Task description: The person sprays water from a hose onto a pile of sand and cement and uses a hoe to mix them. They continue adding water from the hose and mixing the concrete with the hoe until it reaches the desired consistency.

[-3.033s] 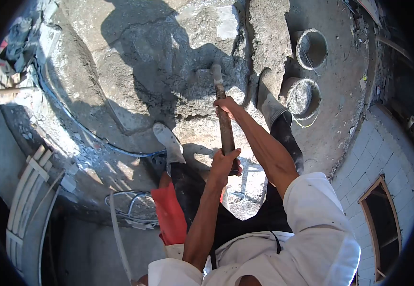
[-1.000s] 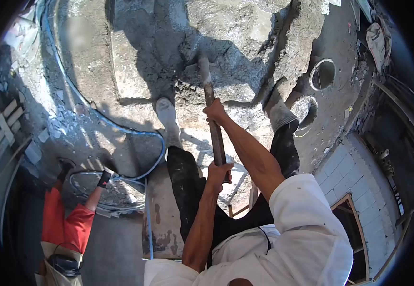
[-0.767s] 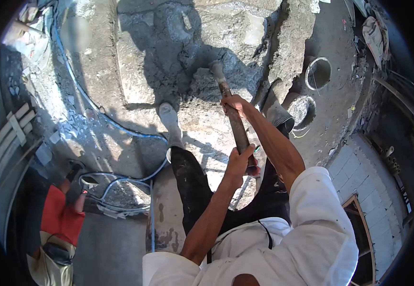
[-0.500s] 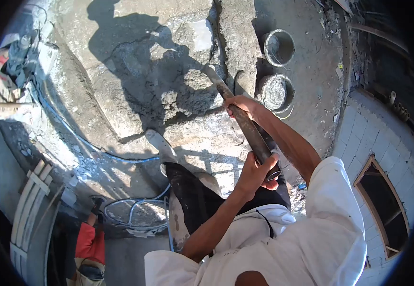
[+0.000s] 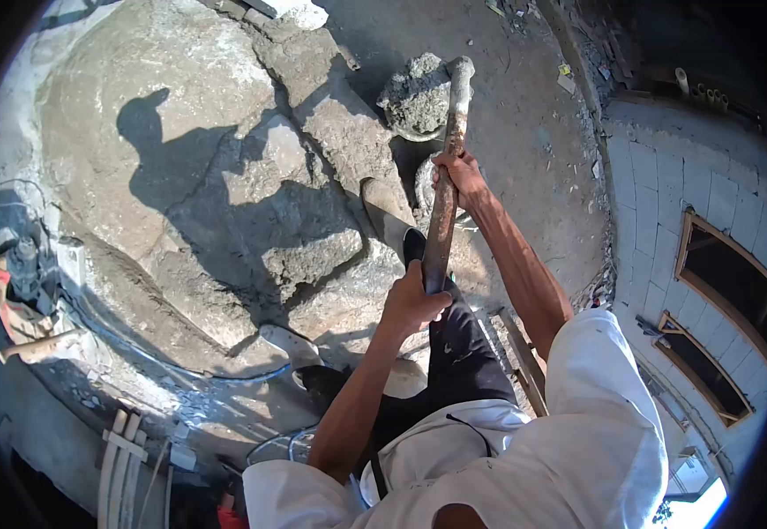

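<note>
Both my hands grip a long, mortar-caked tool handle (image 5: 443,207). My left hand (image 5: 411,300) holds its near end; my right hand (image 5: 459,173) holds it higher up. The tool's head carries a lump of wet grey mortar (image 5: 417,95), lifted above a round pan whose rim shows just beneath it. A wide heap of grey mortar (image 5: 207,176) spreads across the ground to the left. My boots (image 5: 291,344) stand at its near edge, and my shadow falls over it.
A white block wall (image 5: 665,203) with wooden window frames (image 5: 727,282) stands on the right. A blue hose (image 5: 136,348) curves along the heap's near edge. A pump and rags (image 5: 22,282) lie at left. Wooden slats (image 5: 123,467) sit bottom left.
The tool head has left the heap and swung up and right with a load of mortar. My view turned right; the person in red is almost out of frame.
</note>
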{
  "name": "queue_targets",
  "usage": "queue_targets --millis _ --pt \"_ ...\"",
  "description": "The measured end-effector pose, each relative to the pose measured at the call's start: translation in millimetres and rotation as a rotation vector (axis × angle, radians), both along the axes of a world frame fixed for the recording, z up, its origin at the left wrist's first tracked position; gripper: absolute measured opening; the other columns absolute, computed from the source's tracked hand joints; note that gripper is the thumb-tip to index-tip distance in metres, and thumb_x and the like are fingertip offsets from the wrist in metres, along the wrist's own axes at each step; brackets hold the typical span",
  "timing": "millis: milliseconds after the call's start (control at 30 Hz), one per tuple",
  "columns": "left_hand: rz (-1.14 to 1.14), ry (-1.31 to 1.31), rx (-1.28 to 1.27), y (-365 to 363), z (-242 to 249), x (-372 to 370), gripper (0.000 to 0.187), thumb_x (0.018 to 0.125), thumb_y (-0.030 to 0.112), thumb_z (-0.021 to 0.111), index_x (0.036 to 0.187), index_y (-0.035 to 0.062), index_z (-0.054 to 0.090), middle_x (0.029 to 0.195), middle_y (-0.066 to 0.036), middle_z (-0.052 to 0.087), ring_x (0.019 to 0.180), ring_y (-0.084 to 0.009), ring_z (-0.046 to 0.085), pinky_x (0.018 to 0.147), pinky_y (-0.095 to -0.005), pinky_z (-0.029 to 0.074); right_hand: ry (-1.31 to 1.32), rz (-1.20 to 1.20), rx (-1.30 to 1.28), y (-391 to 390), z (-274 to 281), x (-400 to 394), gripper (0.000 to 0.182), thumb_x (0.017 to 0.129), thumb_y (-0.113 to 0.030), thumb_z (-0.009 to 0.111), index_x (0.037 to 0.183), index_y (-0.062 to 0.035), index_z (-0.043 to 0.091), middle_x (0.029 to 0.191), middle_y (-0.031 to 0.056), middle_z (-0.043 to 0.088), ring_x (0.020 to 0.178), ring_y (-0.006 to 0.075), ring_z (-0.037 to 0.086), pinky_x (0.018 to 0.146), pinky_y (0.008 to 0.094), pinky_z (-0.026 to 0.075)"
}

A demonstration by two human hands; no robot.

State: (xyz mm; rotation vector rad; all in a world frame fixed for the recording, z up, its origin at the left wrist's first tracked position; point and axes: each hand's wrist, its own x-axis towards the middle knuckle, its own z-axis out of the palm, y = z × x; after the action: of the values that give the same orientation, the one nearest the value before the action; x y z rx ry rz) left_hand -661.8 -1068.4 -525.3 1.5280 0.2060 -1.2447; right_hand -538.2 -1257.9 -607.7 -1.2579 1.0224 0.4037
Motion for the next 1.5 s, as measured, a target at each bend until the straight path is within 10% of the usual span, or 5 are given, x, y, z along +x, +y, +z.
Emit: queue_targets --millis 333,667,867,1067,1500 --pt "-0.051 -0.308 0.407 -23.6 -246.8 -63.6 0.054 0.069 0.024 0.072 0.113 0.0072 0.046 0.076 -0.020 0.064 0.073 -0.0395 0.064 0.063 -0.0484 0.051 -0.060 -0.160 -0.207 2.2 -169.9 -18.3 0.018 0.072 -0.001 0.061 0.080 -0.0069 0.045 0.058 0.0063 0.050 0.041 0.0181 0.052 0.038 0.0346 0.046" --pt "0.678 -0.353 0.268 57.3 -127.7 -109.2 0.049 0.075 0.032 0.074 0.107 0.0094 0.045 0.071 -0.014 0.062 0.066 -0.0404 0.062 0.058 -0.0449 0.049 -0.256 0.299 -0.113 162.0 -75.6 -23.9 0.017 0.074 -0.002 0.062 0.081 -0.0048 0.046 0.057 0.0054 0.050 0.041 0.0161 0.052 0.040 0.0303 0.045" --pt "1.110 0.111 -0.248 165.6 -213.4 -58.9 0.040 0.078 0.001 0.070 0.107 0.0061 0.042 0.069 -0.004 0.051 0.045 -0.0091 0.046 0.035 -0.0274 0.037 -0.240 0.632 -0.140 330.2 -186.2 35.8 0.034 0.077 -0.006 0.064 0.097 -0.0028 0.037 0.069 0.0083 0.051 0.046 0.0165 0.054 0.040 0.0315 0.046" --pt "1.151 0.259 -0.137 216.6 -274.7 -123.9 0.028 0.076 0.000 0.066 0.092 0.0040 0.044 0.059 -0.003 0.048 0.038 -0.0116 0.046 0.034 -0.0275 0.039 -0.037 0.917 -0.342 414.8 -269.2 -37.3 0.044 0.076 -0.009 0.065 0.105 0.0028 0.034 0.072 0.0129 0.053 0.049 0.0191 0.056 0.043 0.0356 0.050" --pt "1.159 0.648 0.019 165.9 -153.8 -214.4 0.032 0.073 0.010 0.070 0.088 0.0007 0.043 0.058 -0.006 0.050 0.038 -0.0134 0.049 0.031 -0.0281 0.036 0.347 1.004 -0.388 349.3 -237.7 -173.9 0.042 0.071 -0.008 0.068 0.103 0.0070 0.044 0.078 0.0165 0.058 0.053 0.0220 0.059 0.042 0.0381 0.048"
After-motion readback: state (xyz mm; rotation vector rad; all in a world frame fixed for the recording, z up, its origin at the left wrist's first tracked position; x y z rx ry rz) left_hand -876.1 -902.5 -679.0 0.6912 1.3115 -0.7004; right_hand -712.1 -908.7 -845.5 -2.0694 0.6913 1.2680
